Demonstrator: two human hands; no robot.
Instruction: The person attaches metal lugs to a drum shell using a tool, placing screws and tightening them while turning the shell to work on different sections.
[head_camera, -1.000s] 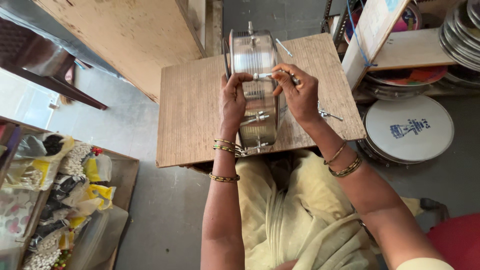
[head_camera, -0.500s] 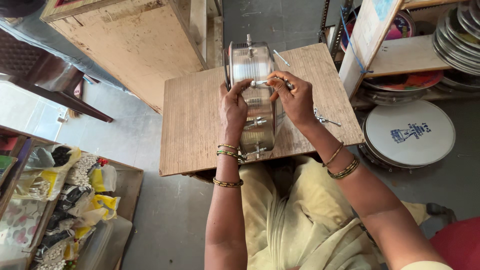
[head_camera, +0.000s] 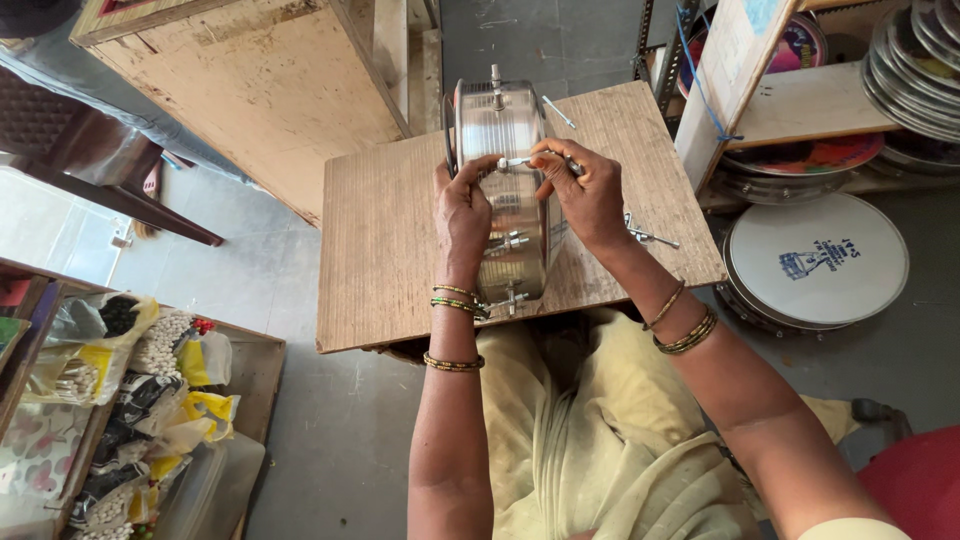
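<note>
Drum shell (head_camera: 500, 190) stands on edge at the board's (head_camera: 390, 260) far middle, rim up for lug access. Left hand (head_camera: 465, 215) clasps its side to steady it, fingertips pinching a lug. Right hand (head_camera: 585, 190) closes on a tension bolt (head_camera: 515, 162). 2 loose bolts (head_camera: 645, 235) lie near the right edge.

Soft, even daylight, sharp focus, faint shadows, slight wide-angle edge stretch.
</note>
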